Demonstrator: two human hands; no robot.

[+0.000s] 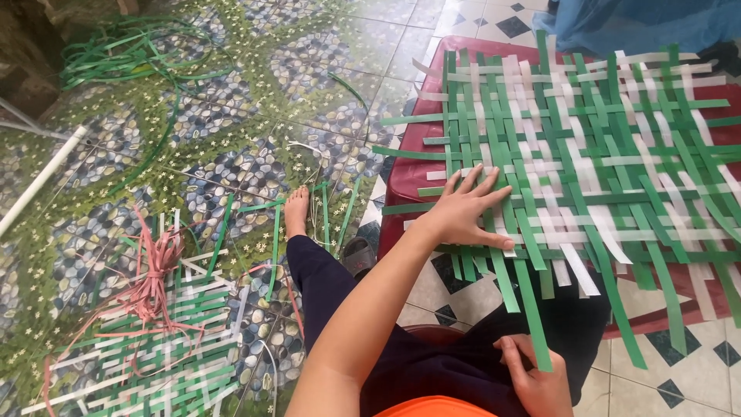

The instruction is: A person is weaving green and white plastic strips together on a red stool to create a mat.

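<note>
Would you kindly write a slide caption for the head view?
Left hand flat on a green-and-white woven strip mat over a red table; right hand grips one green strip.

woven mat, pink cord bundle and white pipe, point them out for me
woven mat (pixel 610 147), head view, on its green and white middle
pink cord bundle (pixel 154 270), head view, on the knotted part
white pipe (pixel 38 181), head view, mid-length

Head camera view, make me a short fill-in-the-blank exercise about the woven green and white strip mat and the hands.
1. The left hand lies flat on the woven green and white strip mat, fingers ____.
2. The mat rests on a low ____ table.
3. The right hand pinches a loose ____ strip.

Missing: spread; red; green
</note>
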